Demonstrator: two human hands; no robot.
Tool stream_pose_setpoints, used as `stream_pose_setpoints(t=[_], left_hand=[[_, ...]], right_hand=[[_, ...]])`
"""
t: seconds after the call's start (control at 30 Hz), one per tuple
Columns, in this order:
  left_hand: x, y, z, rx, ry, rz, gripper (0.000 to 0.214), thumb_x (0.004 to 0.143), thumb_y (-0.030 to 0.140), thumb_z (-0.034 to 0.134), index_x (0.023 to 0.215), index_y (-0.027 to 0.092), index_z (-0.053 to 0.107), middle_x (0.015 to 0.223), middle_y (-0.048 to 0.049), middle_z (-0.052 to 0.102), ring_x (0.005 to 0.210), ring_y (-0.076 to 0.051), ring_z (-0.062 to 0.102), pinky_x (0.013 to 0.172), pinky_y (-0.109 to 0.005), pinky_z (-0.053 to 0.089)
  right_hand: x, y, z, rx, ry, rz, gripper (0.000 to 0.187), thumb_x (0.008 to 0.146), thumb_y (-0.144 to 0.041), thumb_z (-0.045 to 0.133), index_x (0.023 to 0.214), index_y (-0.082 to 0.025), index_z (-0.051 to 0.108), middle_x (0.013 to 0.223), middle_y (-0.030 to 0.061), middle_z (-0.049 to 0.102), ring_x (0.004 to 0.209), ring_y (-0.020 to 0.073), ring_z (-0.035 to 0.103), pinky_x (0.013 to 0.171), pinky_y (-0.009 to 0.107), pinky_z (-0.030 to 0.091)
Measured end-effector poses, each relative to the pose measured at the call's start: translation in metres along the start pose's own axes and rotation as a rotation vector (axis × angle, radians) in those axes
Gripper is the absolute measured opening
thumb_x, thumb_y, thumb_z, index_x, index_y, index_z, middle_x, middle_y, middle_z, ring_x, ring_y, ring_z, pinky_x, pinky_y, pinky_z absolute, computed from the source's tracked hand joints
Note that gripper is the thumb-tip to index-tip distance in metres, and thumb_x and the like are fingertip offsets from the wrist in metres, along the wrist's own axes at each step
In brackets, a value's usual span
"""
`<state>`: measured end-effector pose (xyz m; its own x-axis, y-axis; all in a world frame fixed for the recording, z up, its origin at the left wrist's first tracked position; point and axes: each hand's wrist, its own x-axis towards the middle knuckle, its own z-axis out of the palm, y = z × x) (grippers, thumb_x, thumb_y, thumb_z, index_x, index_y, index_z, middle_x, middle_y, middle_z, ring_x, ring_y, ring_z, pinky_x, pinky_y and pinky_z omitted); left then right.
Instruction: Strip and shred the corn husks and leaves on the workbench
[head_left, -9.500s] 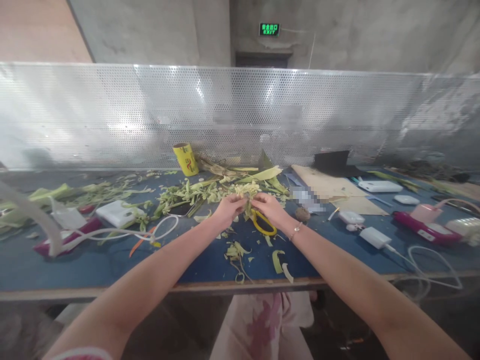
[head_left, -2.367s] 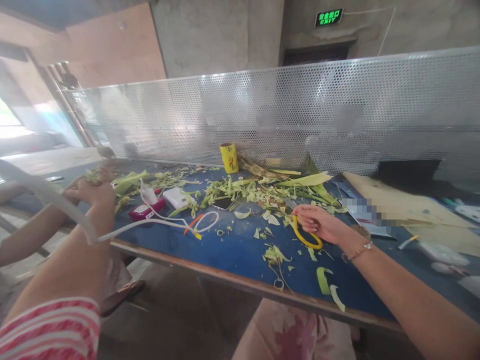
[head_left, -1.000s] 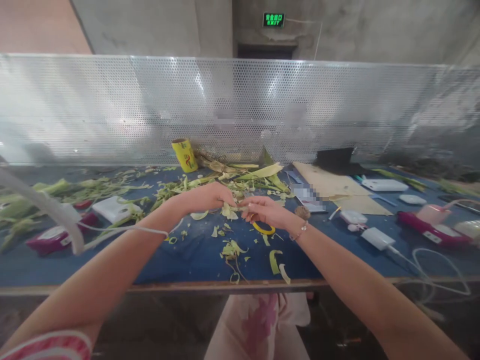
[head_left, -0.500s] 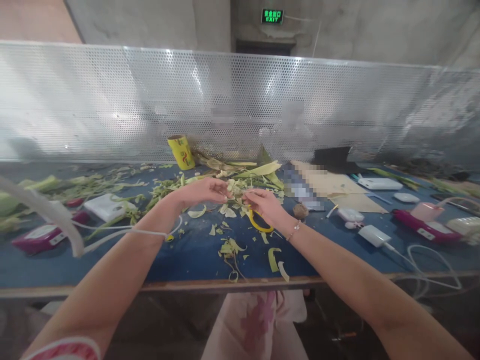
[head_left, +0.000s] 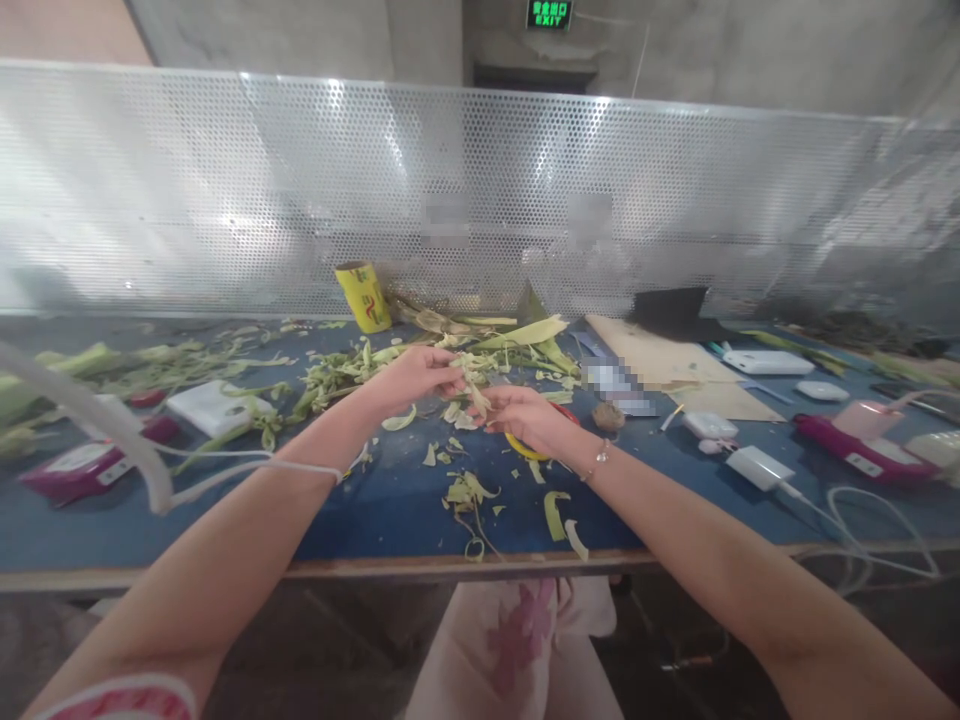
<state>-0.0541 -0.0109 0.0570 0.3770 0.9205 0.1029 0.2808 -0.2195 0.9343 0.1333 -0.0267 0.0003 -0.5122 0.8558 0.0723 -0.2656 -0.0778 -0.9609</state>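
Observation:
Above the middle of the blue table, my left hand [head_left: 429, 378] pinches a pale green leafy plant piece [head_left: 475, 376] with thumb and fingers. My right hand [head_left: 525, 415] is closed at the lower end of the same piece, fingertips drawn together. Beneath my right hand lies a yellow and red ring-shaped thing [head_left: 523, 448], mostly covered by it. Behind my hands spreads a heap of green leaves and stalks [head_left: 337, 380]. Torn scraps [head_left: 469, 490] are scattered nearer the front edge.
A yellow cardboard tube [head_left: 364, 298] leans at the back, before a perforated metal screen [head_left: 300, 190]. Brown paper [head_left: 652, 350], a round brownish lump [head_left: 608, 416], white chargers [head_left: 759, 468] and a purple power strip [head_left: 862, 448] lie right. A white cable [head_left: 225, 460] crosses my left forearm.
My right hand has dropped slightly, covering more of the yellow ring. The plant piece now hangs visibly between both hands. The camera view has shifted a little.

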Motion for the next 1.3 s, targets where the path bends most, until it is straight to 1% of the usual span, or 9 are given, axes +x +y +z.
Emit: stream_pose_setpoints(t=[0.1,0.2,0.33,0.47,0.6,0.67,0.87,1.1,1.3], left_hand=[[0.001,-0.002,-0.001,0.05,0.001,0.006,0.019,0.068,0.031,0.066,0.068,0.012,0.061,0.066,-0.0036,0.063,0.055,-0.007,0.053,0.056,-0.021,0.046],[0.002,-0.003,0.0,0.087,0.011,0.009,0.02,0.068,0.031,0.065,0.067,0.012,0.06,0.065,-0.0031,0.063,0.053,-0.006,0.052,0.052,-0.02,0.044],[0.002,-0.003,0.0,0.084,0.035,0.011,0.017,0.068,0.029,0.065,0.067,0.013,0.061,0.064,-0.0023,0.062,0.05,-0.006,0.05,0.052,-0.019,0.043],[0.003,-0.004,0.0,0.087,0.054,0.024,0.017,0.068,0.03,0.065,0.071,0.013,0.062,0.065,-0.0025,0.063,0.052,-0.006,0.051,0.054,-0.021,0.044],[0.003,-0.004,-0.001,0.115,0.054,0.034,0.017,0.069,0.03,0.064,0.07,0.013,0.062,0.065,-0.0023,0.062,0.052,-0.007,0.051,0.054,-0.021,0.043],[0.003,-0.005,-0.001,0.121,0.051,0.05,0.017,0.07,0.03,0.063,0.068,0.013,0.061,0.064,-0.0022,0.062,0.053,-0.007,0.052,0.054,-0.021,0.043],[0.002,-0.005,-0.003,0.119,0.057,0.062,0.019,0.069,0.03,0.064,0.064,0.013,0.06,0.061,-0.002,0.059,0.052,-0.007,0.05,0.055,-0.023,0.041],[0.004,-0.005,-0.003,0.067,0.085,0.059,0.021,0.067,0.031,0.066,0.064,0.012,0.059,0.06,-0.0009,0.058,0.051,-0.006,0.049,0.053,-0.021,0.041],[0.006,-0.008,-0.004,0.079,0.078,0.062,0.02,0.067,0.031,0.066,0.066,0.012,0.059,0.059,-0.0002,0.056,0.051,-0.006,0.049,0.051,-0.02,0.04]], right_hand=[[0.001,0.0,-0.002,0.036,0.003,0.012,0.027,0.058,-0.014,0.066,0.085,-0.015,0.067,0.077,0.006,0.069,0.071,0.0155,0.064,0.063,0.025,0.049],[0.002,0.002,-0.004,0.029,0.027,-0.004,0.025,0.061,-0.021,0.069,0.085,-0.015,0.067,0.078,0.0069,0.069,0.072,0.0165,0.065,0.063,0.026,0.049],[0.004,0.006,-0.006,-0.081,0.053,-0.021,0.022,0.062,-0.029,0.073,0.079,-0.015,0.067,0.073,0.0055,0.068,0.067,0.0144,0.064,0.062,0.025,0.049],[0.005,0.008,-0.007,-0.172,0.076,-0.02,0.021,0.063,-0.031,0.073,0.074,-0.015,0.065,0.064,0.0032,0.066,0.062,0.0129,0.062,0.061,0.025,0.049],[0.005,0.008,-0.007,-0.209,0.07,-0.031,0.02,0.063,-0.032,0.072,0.067,-0.015,0.063,0.062,0.0013,0.065,0.059,0.0114,0.062,0.058,0.024,0.048],[0.005,0.008,-0.008,-0.214,0.066,-0.028,0.019,0.065,-0.031,0.071,0.069,-0.015,0.063,0.064,0.0016,0.066,0.058,0.0112,0.062,0.058,0.024,0.049],[0.006,0.01,-0.009,-0.22,0.04,0.009,0.015,0.071,-0.02,0.066,0.086,-0.015,0.063,0.068,0.0024,0.068,0.059,0.0106,0.062,0.059,0.023,0.049],[0.003,0.005,-0.007,-0.271,0.06,0.068,0.01,0.077,-0.012,0.058,0.086,-0.014,0.061,0.066,0.002,0.068,0.056,0.0091,0.063,0.057,0.02,0.049],[0.0,-0.002,-0.005,-0.356,0.031,0.113,0.008,0.074,-0.008,0.058,0.08,-0.013,0.061,0.06,0.0006,0.065,0.053,0.0086,0.061,0.054,0.019,0.047]])
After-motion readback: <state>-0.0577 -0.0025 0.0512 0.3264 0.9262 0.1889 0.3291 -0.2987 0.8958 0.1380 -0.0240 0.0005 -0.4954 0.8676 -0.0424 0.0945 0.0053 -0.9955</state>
